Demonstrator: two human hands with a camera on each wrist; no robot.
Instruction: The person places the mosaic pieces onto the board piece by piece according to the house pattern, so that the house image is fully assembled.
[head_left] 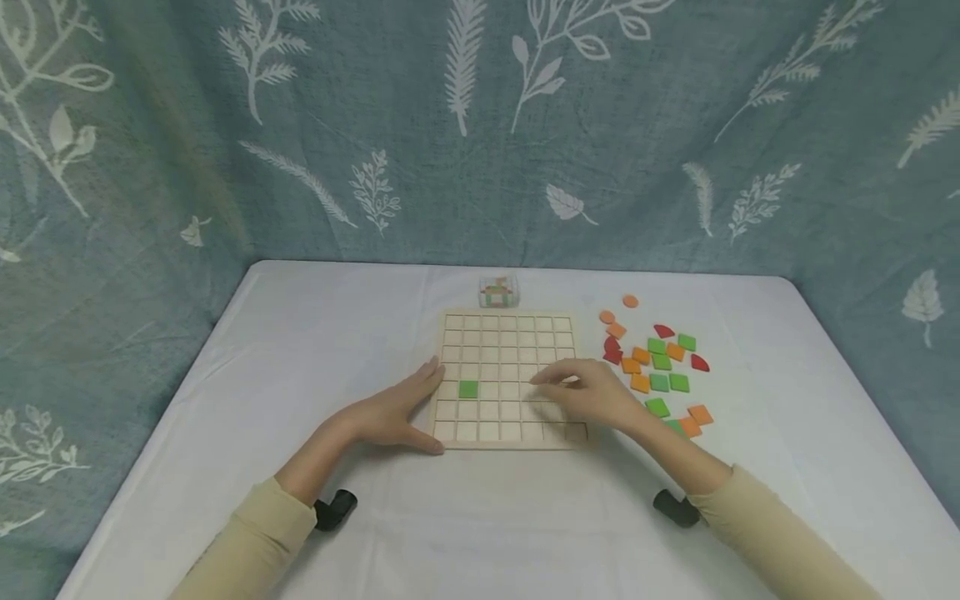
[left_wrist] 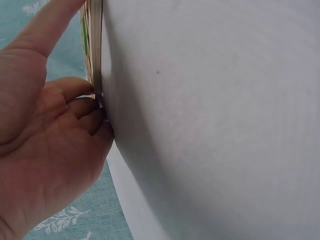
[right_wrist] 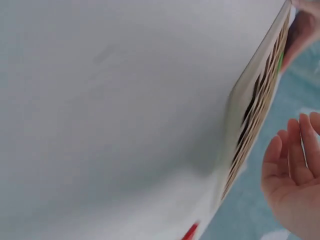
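A pale wooden grid board [head_left: 510, 445] lies on the table, with one green square tile [head_left: 468, 389] in a cell on its left side. My left hand [head_left: 393, 410] steadies the board, fingertips against its left edge and thumb at the near left corner. In the left wrist view the fingers [left_wrist: 80, 107] touch the board's side. Over the right half of the board hovers my right hand [head_left: 592, 392], thumb and forefinger tips close together. No tile shows between them. Loosely bent fingers of the right hand [right_wrist: 295, 165] appear in the right wrist view, apart from the board.
Right of the board lie scattered green square tiles [head_left: 658, 382], orange square tiles [head_left: 640, 383], orange round pieces [head_left: 630, 301] and red quarter-circle pieces [head_left: 700, 363]. A small clear box with a coloured pattern [head_left: 498, 292] stands behind the board. White cloth [head_left: 337, 308] covers the table.
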